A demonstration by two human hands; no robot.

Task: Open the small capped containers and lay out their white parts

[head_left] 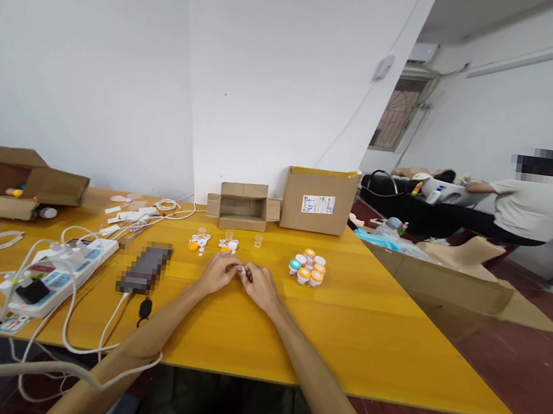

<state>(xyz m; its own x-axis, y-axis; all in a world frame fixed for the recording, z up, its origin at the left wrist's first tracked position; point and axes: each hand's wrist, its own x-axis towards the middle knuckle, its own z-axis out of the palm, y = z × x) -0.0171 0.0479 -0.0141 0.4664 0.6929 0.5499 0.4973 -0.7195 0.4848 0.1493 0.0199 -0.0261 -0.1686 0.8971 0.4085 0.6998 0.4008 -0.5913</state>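
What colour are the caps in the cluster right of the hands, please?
Orange, white and teal caps, seen in the head view.

Bare yellow table (381,341) is seen across the lower right of the frame, where passage is unhindered. The left side is crowded by a power strip (59,271), white cables (64,335) and a dark device (144,269). The centre back is blocked by cardboard boxes (318,200) and a cluster of small capped jars (308,267).

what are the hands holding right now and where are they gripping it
Both the left hand and the right hand pinch one small white piece between their fingertips, one at each side. What the piece is cannot be told.
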